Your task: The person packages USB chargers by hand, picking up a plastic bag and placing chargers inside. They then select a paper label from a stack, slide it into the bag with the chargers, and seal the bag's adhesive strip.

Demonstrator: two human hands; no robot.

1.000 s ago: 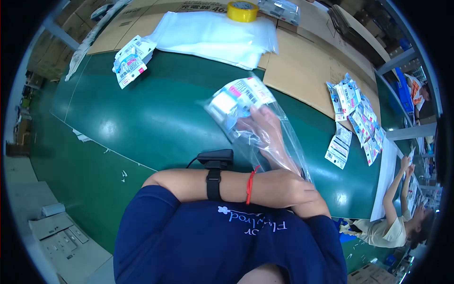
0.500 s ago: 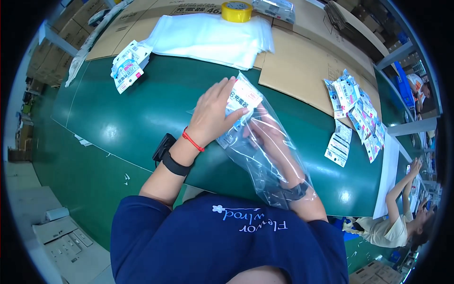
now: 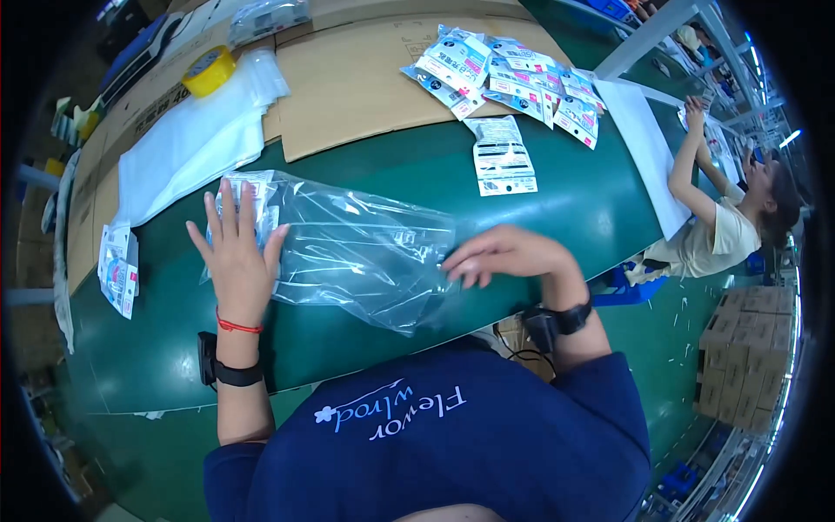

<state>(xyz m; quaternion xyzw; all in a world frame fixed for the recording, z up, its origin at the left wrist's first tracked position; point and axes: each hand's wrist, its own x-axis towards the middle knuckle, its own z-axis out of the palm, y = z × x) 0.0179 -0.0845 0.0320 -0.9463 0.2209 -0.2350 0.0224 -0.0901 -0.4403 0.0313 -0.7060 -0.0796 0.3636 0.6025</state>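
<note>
A clear plastic bag [image 3: 365, 248] lies flat across the green tabletop in front of me. At its left end are small white-and-blue packets [image 3: 263, 202], seen through the film and partly covered by my fingers. My left hand [image 3: 237, 270] rests flat over that end, fingers spread, pressing on the bag and packets. By the bag's right end is my right hand [image 3: 513, 252], outside the film. Its fingers are loosely bent and apart, the tips at the bag's edge, and I see nothing gripped in them.
Several similar packets [image 3: 522, 78] are heaped on cardboard [image 3: 348, 96] at the far side; a single packet [image 3: 503, 157] lies nearer. More packets [image 3: 119, 270] lie at left, beside stacked translucent bags [image 3: 187, 157] and yellow tape [image 3: 209, 71]. A co-worker [image 3: 731, 217] is at right.
My right hand has come out of the bag and moved to its right end. The bag now lies crosswise, its packets at the left under my spread left hand. My view has turned right.
</note>
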